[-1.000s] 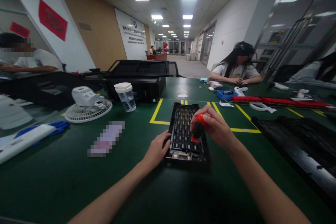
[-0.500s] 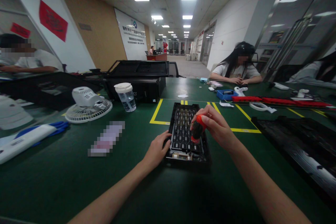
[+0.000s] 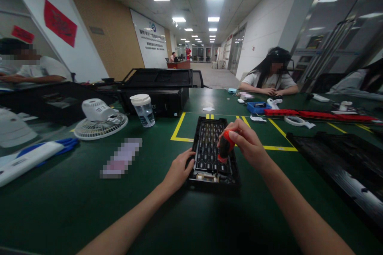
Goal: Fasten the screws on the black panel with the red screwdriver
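Observation:
A black rectangular plastic panel (image 3: 206, 143) with a honeycomb grid lies on the green table before me. My left hand (image 3: 179, 169) grips its left edge, the thumb on the near side and the fingers partly hidden along the rim. In my right hand (image 3: 247, 141) is a screwdriver (image 3: 226, 146) with a stubby red-and-black handle, held from above. Its shaft points down at the panel's near right part, where the tip is too small to make out. A small pale part (image 3: 206, 177) sits in the near end of the panel.
Left of the panel are a lidded plastic cup (image 3: 143, 110), a white fan (image 3: 101, 119) and a blurred-out flat item (image 3: 122, 158). A large black casing (image 3: 152, 101) stands behind. To the right lies another black panel (image 3: 338, 159); a blue tray (image 3: 257, 107) and a person (image 3: 271, 73) are beyond.
The screwdriver handle looks slightly turned in my right hand. Both hands and the panel stay in the same place.

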The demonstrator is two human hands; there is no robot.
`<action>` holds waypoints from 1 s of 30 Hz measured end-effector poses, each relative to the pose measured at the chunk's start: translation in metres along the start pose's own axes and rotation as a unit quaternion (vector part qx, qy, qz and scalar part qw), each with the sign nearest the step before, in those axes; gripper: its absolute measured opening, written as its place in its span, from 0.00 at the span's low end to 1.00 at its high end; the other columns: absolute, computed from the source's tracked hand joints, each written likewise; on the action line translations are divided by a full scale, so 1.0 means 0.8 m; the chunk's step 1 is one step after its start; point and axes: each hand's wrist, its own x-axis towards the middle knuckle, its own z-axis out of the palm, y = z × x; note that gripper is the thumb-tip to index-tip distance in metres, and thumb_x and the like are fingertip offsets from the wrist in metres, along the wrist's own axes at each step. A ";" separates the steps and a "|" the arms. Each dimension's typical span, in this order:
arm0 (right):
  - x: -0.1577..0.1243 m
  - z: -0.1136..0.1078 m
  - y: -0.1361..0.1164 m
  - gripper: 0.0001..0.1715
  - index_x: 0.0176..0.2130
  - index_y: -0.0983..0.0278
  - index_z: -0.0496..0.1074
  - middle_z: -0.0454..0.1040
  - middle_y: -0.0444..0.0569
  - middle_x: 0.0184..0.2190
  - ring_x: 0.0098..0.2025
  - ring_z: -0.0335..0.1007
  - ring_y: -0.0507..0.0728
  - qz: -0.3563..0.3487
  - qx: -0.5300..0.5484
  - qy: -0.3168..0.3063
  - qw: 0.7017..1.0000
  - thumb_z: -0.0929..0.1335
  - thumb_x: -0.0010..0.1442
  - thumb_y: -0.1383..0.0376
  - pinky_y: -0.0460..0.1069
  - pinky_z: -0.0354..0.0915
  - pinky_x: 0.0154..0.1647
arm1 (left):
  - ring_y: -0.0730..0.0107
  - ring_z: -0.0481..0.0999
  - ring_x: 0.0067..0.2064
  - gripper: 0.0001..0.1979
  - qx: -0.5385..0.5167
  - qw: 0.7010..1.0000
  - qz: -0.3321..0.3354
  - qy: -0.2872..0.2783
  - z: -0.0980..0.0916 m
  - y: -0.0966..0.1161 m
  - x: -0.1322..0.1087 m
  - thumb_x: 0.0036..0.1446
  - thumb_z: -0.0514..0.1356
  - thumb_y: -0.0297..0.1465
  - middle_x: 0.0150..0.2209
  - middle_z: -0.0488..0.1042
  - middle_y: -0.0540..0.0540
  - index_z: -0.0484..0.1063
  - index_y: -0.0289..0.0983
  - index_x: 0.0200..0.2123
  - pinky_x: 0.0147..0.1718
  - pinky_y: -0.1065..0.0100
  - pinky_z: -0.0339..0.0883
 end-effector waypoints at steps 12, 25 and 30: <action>0.000 0.003 -0.005 0.11 0.29 0.64 0.59 0.65 0.41 0.23 0.20 0.61 0.47 -0.009 -0.026 0.021 0.999 0.64 0.58 0.62 0.47 0.63 0.26 | 0.65 0.63 0.57 0.16 -0.009 1.000 -0.001 0.000 0.001 -0.001 -0.001 0.60 0.47 0.35 0.56 0.63 0.44 0.66 0.39 0.48 0.56 0.59 0.54; -0.001 0.004 -0.004 0.12 0.28 0.63 0.58 0.62 0.39 0.20 0.20 0.60 0.47 -0.033 -0.096 0.055 0.993 0.65 0.57 0.61 0.44 0.56 0.20 | 0.65 0.64 0.56 0.16 -0.002 1.000 0.000 0.004 0.001 0.000 0.000 0.59 0.48 0.34 0.55 0.64 0.44 0.67 0.38 0.47 0.56 0.60 0.55; -0.001 0.005 -0.003 0.13 0.27 0.63 0.58 0.60 0.40 0.21 0.21 0.58 0.47 -0.037 -0.113 0.069 0.991 0.65 0.56 0.60 0.44 0.55 0.20 | 0.65 0.63 0.56 0.16 -0.004 1.000 0.000 0.003 0.001 0.000 0.000 0.59 0.48 0.34 0.55 0.64 0.44 0.67 0.39 0.47 0.56 0.60 0.55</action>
